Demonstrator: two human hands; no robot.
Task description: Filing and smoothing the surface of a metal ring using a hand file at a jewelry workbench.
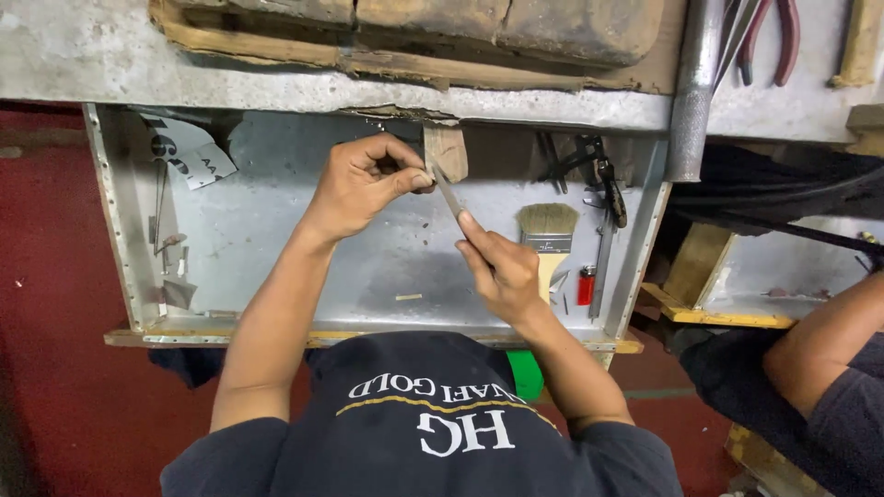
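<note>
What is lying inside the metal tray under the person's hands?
In the metal tray: a paintbrush, a red lighter, pliers and a small stick. The right hand covers part of the brush handle.

I am working over the tray (276, 230); the brush (548, 235) and lighter (586, 285) are lying in it to my right, pliers (769, 41) on the desk (92, 64) beyond.

A single head-worn camera looks steeply down from above the person's own chest, close to the work. It faces a shallow grey metal tray (276, 230) set under the edge of the worn grey bench (276, 78), which runs across the far side. The red floor (55, 368) lies left; another person's arm (829, 340) enters at right.
</note>
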